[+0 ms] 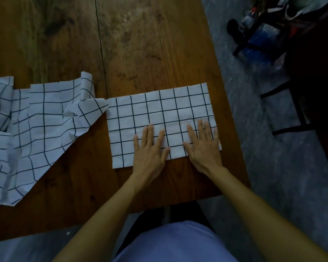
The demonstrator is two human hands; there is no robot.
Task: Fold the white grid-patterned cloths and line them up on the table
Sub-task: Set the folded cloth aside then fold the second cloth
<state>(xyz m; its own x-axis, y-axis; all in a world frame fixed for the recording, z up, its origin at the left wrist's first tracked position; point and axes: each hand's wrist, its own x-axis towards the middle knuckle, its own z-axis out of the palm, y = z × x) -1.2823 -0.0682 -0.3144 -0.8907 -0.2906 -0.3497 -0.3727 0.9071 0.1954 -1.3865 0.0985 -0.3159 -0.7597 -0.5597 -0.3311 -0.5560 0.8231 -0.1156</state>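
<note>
Just right of the middle of the frame, a folded grid cloth (159, 118) lies flat as a neat rectangle on the wooden worktop (140, 44), its right end close to the worktop's right edge. Both hands rest on its lower part with fingers straight and spread, palms down: the left hand (150, 150) at lower centre of the cloth, the right hand (203, 146) near its lower right corner, heels over the near edge. Neither pinches anything; they look to be pressing and smoothing. To do this step well, it seems best to sweep the palms outward from the middle toward the ends, so that trapped air and small ridges leave through the open edges rather than bunching under the fingers, and to keep one palm still as an anchor while the other slides, since thin fabric probably creeps on smooth wood. If another fold is wanted, the printed lines give a ready guide: matching line on line should keep the corners square. At the left of the frame an unfolded grid cloth (36, 129) lies rumpled, its pointed corner just touching or nearly touching the folded one's upper left corner; I cannot tell which. A tidy row probably calls for keeping the two apart. No brand, label or readable writing shows on either cloth or the worktop; the dim clutter at the upper right is too dark to read.
</note>
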